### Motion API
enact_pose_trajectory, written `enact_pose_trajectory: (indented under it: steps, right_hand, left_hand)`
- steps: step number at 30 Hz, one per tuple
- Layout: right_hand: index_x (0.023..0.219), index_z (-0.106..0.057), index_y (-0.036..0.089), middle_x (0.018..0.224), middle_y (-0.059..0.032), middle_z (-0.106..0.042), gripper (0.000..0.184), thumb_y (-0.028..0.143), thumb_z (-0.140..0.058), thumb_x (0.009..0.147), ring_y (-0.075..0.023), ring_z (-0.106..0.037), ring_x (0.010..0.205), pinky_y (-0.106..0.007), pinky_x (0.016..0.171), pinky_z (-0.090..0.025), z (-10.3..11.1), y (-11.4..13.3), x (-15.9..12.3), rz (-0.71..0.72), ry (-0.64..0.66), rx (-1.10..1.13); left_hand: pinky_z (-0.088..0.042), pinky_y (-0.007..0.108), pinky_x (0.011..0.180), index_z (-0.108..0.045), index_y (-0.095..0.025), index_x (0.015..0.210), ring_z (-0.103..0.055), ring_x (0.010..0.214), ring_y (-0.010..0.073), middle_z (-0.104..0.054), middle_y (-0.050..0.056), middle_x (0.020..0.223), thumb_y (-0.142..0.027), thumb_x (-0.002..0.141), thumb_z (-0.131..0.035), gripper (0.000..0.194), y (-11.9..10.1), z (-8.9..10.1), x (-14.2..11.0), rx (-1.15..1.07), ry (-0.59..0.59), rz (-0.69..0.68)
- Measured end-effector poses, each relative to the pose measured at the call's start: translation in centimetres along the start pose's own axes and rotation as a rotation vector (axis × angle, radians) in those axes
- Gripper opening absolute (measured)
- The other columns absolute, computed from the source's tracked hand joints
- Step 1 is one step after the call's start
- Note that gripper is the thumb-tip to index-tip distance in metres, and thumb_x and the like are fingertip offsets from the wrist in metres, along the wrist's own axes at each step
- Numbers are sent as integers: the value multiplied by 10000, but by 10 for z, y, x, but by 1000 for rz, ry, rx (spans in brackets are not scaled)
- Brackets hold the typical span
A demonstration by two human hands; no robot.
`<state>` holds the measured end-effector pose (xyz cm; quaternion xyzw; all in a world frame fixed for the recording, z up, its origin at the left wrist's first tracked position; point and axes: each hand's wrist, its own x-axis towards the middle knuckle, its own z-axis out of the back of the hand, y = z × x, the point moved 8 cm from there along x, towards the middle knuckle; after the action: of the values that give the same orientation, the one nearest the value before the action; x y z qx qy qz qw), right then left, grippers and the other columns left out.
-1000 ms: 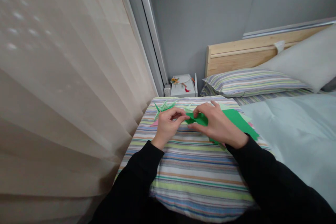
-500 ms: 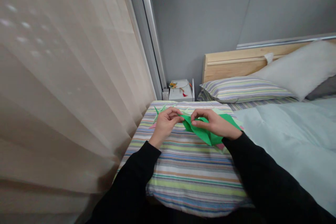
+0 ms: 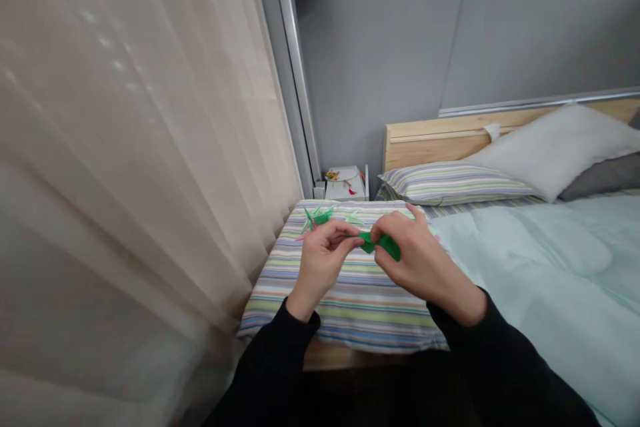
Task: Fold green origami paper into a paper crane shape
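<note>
A piece of green folded paper (image 3: 389, 246) is held up between both hands, above a striped cloth (image 3: 370, 310). My left hand (image 3: 326, 255) pinches its left end between thumb and fingertips. On the right side, my right hand (image 3: 411, 250) grips the paper with thumb and index finger, hiding part of it. Just beyond my left hand lie folded green paper shapes (image 3: 321, 215) with pointed tips. A paler green folded piece (image 3: 355, 217) rests to the right of them. Some pink paper shows at the edge of this group.
A cream curtain (image 3: 150, 147) hangs close on the left. Behind the cloth is a small white stand (image 3: 345, 188) with a round fan and a red tassel. To the right lie a pale blue quilt (image 3: 525, 260), a striped pillow (image 3: 455, 183) and a wooden headboard (image 3: 430, 143).
The view has tilted up and my hands sit lower in it. The right hand has closed in around the green paper, which now looks smaller and more folded.
</note>
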<state>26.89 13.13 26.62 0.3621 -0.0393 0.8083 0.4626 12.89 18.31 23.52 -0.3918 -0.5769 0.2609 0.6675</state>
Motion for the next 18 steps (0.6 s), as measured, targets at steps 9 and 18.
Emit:
enact_pose_trajectory:
  steps: [9, 18]
  right_hand:
    - [804, -594, 228, 795, 3, -679, 96, 180, -606, 886, -219, -652, 879, -578, 1173, -177, 29, 50, -19, 61, -7, -24]
    - [711, -609, 204, 708, 9, -642, 214, 256, -626, 917, -185, -634, 769, -532, 1160, -237, 49, 70, -30, 28, 89, -9]
  left_hand:
    - [-537, 253, 624, -777, -215, 766, -687, 643, 150, -774, 5, 738, -213, 807, -796, 46, -57, 6, -34, 220, 9, -232]
    - [-576, 234, 619, -688, -161, 708, -718, 633, 150, -757, 19, 696, -214, 687, -889, 209, -67, 4, -45, -18, 70, 32]
